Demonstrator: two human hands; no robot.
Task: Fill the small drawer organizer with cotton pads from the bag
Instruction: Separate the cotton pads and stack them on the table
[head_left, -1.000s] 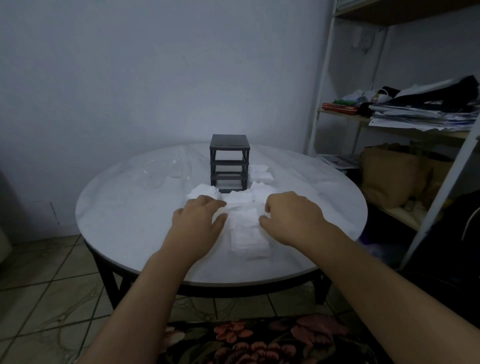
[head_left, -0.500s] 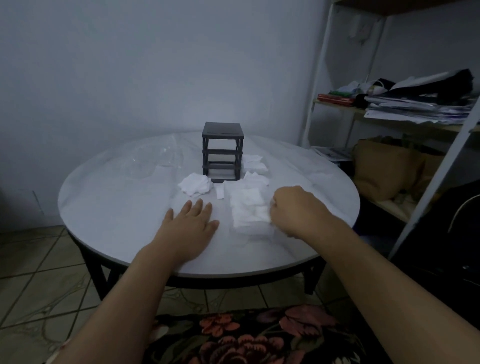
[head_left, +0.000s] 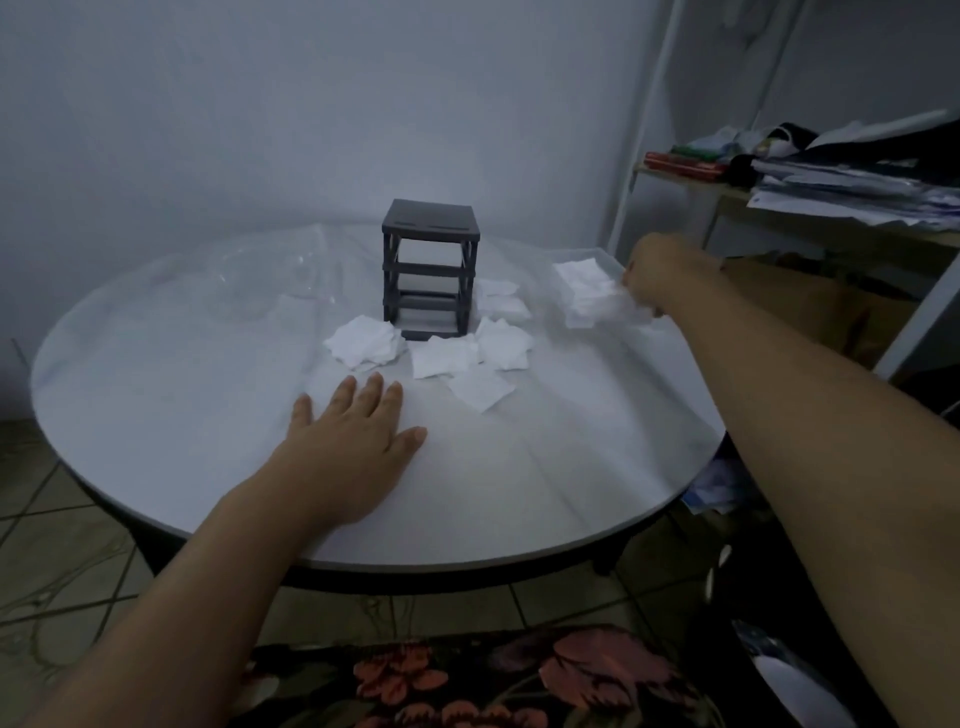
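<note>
One wide-angle camera, worn on the person's head, looks forward and down from the near side of the round table (head_left: 156, 405), close above it, facing the drawer organizer (head_left: 430, 270) at its middle and the wall (head_left: 260, 104) beyond.

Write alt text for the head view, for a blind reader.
The right hand grips a stack of cotton pads to the right of a dark drawer organizer on a round white table. The left hand lies flat; loose pads lie by the organizer.

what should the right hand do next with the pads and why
Probably move the white cotton pad stack, pinched by the right hand, leftward to the dark grey drawer organizer: its upper bays look empty and the stack is off to its right.
</note>
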